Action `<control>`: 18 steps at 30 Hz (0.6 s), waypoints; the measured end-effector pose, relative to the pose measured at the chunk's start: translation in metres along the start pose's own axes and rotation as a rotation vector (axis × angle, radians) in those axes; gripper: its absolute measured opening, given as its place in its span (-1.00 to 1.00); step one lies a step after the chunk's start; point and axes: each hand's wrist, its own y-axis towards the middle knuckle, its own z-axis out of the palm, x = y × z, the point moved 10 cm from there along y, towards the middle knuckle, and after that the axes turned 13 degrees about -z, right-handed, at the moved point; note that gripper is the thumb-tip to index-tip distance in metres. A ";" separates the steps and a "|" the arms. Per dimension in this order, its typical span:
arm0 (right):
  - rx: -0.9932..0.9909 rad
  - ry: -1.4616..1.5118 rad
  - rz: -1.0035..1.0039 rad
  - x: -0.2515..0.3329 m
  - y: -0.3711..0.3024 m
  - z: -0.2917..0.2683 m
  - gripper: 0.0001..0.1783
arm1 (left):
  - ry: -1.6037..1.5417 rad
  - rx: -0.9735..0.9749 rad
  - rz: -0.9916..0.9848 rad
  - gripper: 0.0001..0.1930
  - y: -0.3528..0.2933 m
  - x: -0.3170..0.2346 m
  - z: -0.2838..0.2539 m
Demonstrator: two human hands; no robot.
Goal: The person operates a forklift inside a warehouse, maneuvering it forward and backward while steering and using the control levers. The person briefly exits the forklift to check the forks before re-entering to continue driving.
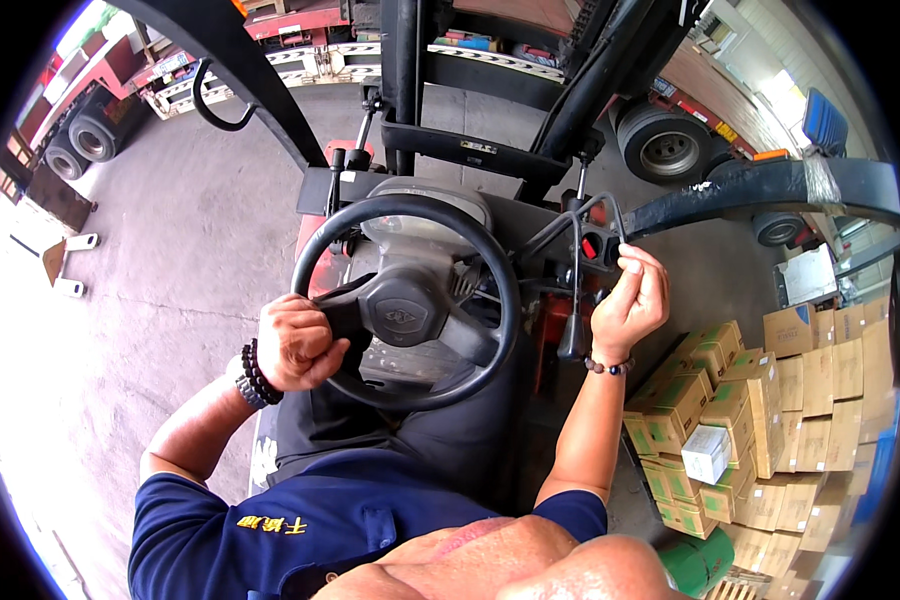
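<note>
Where grey floor (pixel 200 210) spread across the left of the frame, paired dark truck tyres (pixel 92 138) showed at upper left. Left hand (pixel 300 343), left of centre: fingers curled in a fist on the lower-left part of the black steering wheel (pixel 400 306), which sat near mid-frame, its hub facing up. Dark beads (pixel 251 366) and a metallic band (pixel 255 392) on that wrist. Navy shirt (pixel 410 500) along the lower middle; dark trousers below the wheel. Black mast uprights rose at top centre, joined by a dark crossbar (pixel 470 148). Right of the wheel stood a lever with a black knob (pixel 572 338), hand-free. Just beside it, right hand (pixel 630 298): thumb and fingertips pinched together at the end of a bent grey lever (pixel 615 210), tip hidden by the fingers. Brown beads (pixel 610 368) on the wrist. Upper right, a large truck wheel (pixel 667 152). Lower right, stacked brown cartons (pixel 677 405), a white box (pixel 707 454) among them; green drum (pixel 698 563) at the bottom.
</note>
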 end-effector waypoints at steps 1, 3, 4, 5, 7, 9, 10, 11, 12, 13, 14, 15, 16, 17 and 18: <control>0.006 0.003 0.002 0.000 -0.001 0.000 -0.76 | 0.004 0.022 0.011 -0.51 -0.003 -0.005 0.004; 0.018 0.003 -0.001 0.003 -0.003 -0.001 -0.77 | 0.006 0.061 0.081 -0.53 -0.012 -0.019 0.016; 0.023 0.000 0.013 0.003 -0.006 -0.002 -0.75 | -0.040 0.070 0.100 -0.54 -0.015 -0.027 0.024; 0.032 0.009 0.038 0.004 -0.009 -0.002 -0.75 | -0.053 0.104 0.143 -0.55 -0.022 -0.033 0.032; 0.052 0.019 0.087 0.006 -0.019 -0.006 -0.74 | -0.096 0.148 0.200 -0.51 -0.032 -0.048 0.058; 0.088 0.023 0.152 0.007 -0.035 -0.013 -0.73 | -0.155 0.143 0.265 -0.49 -0.030 -0.071 0.079; 0.131 0.000 0.097 0.016 -0.037 -0.013 -0.73 | -0.143 0.159 0.304 -0.51 -0.029 -0.081 0.093; 0.167 -0.029 0.040 0.024 -0.038 -0.014 -0.73 | -0.168 0.185 0.336 -0.53 -0.024 -0.090 0.108; 0.223 -0.073 -0.032 0.035 -0.039 -0.012 -0.73 | -0.191 0.198 0.356 -0.54 -0.021 -0.095 0.126; 0.272 -0.101 -0.072 0.050 -0.042 -0.008 -0.74 | -0.211 0.211 0.371 -0.55 -0.020 -0.101 0.141; 0.303 -0.098 -0.102 0.060 -0.045 -0.005 -0.74 | -0.211 0.183 0.398 -0.56 -0.012 -0.109 0.154; 0.334 -0.095 -0.127 0.068 -0.051 -0.001 -0.75 | -0.211 0.160 0.422 -0.56 -0.001 -0.116 0.166; 0.353 -0.070 -0.127 0.072 -0.056 0.002 -0.76 | -0.221 0.131 0.420 -0.58 0.017 -0.122 0.176; 0.362 -0.078 -0.118 0.069 -0.063 0.007 -0.77 | -0.231 0.101 0.417 -0.59 0.038 -0.128 0.184; 0.373 -0.072 -0.092 0.059 -0.075 0.012 -0.77 | -0.264 0.060 0.411 -0.60 0.060 -0.131 0.188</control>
